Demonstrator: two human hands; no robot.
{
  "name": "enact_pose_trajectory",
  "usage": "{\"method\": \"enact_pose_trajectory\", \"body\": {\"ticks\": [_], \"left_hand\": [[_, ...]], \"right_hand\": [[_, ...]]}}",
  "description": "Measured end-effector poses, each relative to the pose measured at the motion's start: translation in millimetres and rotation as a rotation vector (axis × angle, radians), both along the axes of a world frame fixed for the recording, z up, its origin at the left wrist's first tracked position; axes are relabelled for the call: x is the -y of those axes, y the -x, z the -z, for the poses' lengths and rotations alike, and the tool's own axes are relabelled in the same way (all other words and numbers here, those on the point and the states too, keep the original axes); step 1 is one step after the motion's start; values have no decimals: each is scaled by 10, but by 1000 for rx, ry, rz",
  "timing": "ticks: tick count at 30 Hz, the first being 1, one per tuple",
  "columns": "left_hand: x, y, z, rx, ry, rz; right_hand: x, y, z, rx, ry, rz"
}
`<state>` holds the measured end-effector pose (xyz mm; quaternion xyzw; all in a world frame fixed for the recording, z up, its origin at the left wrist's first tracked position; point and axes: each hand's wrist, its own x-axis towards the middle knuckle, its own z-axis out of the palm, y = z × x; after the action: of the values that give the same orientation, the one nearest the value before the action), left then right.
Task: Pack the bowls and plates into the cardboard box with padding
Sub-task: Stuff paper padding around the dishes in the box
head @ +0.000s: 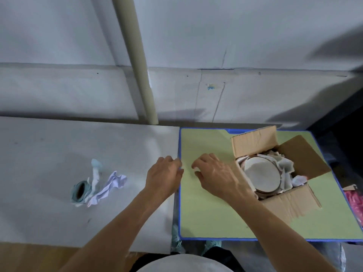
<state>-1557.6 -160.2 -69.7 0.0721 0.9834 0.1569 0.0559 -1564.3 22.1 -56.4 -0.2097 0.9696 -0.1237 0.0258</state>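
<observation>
We're nearly done: plates (262, 173) sit padded in the box (253, 144) beside our right hand (214, 173); it and our left hand (165, 173) look empty, relaxed.

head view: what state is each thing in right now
cardboard box: open, flaps up
plates: stacked inside the box
paper padding: tucked round the plates
crumpled paper: loose on the grey table
tape roll: beside the crumpled paper
left hand: fingers curled at the table's edge, grip unclear
right hand: loosely curled, holds nothing
</observation>
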Motion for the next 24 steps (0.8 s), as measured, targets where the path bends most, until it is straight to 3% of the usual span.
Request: {"method": "enact_pose_trajectory", "body": {"ticks": [7, 12, 20, 24], "left_hand": [[1006, -312, 376, 102, 159, -242], [1664, -374, 645, 159, 265, -384], [1868, -268, 941, 245, 406, -324], [1659, -152, 838, 179, 207, -328]], "right_hand": [[1084, 174, 324, 330, -48, -182], [1618, 248, 636, 454, -160, -293], [1752, 269, 900, 549, -204, -288], [1593, 256, 874, 580, -80, -156]]}}
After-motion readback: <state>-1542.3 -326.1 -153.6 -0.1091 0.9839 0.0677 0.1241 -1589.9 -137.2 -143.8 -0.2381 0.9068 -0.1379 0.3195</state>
